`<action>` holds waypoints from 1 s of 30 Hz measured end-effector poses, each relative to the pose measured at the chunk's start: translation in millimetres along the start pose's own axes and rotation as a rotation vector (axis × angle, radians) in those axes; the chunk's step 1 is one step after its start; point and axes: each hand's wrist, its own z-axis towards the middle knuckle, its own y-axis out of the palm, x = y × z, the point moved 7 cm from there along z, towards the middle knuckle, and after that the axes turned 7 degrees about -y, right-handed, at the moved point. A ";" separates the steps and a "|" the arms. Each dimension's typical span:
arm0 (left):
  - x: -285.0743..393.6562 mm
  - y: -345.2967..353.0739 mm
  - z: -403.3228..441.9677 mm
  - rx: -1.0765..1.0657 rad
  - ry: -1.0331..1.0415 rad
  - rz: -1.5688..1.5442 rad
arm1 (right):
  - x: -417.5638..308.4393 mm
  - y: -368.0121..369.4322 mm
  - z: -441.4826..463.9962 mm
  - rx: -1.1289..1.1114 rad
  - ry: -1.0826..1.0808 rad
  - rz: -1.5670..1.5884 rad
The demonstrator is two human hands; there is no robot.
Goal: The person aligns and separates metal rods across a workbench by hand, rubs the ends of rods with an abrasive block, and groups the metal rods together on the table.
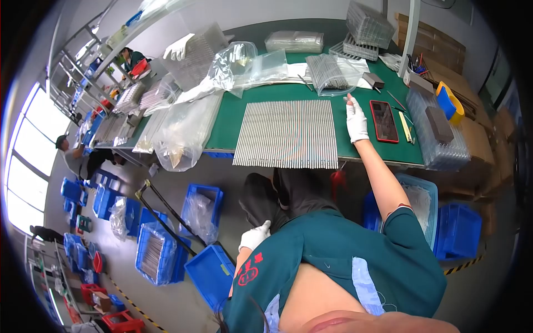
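Note:
My right hand [356, 119], in a white glove with bare fingertips, lies on the green tabletop [222, 133] with its fingers stretched out and nothing held. To its left, a wide row of thin silvery rods [286, 133] lies side by side, ends reaching the table's front edge. Just beyond the fingertips is a clear plastic bag [333, 75] with more rods inside. A red-edged phone [383, 121] lies right of this hand. My left hand [255, 237], also gloved in white, is low by my lap; its curled fingers are mostly hidden.
Clear plastic trays [438, 130] stand at the right edge, with a yellow-and-blue tape dispenser [449, 102] on top. Plastic bags [186, 125] cover the table's left part. Blue crates [158, 252] and a trolley handle [166, 213] are on the floor at left. Other people work far left.

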 end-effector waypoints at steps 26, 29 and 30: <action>18.4 -20.1 -13.3 -0.073 0.071 0.048 | 20.3 12.7 2.7 -0.089 -0.051 -0.006; 18.8 -28.3 -18.0 -0.131 0.013 0.002 | 27.7 16.8 3.0 -0.102 -0.096 0.078; 18.4 -29.2 -17.5 -0.144 0.026 -0.021 | 24.4 17.8 2.3 -0.161 -0.016 0.086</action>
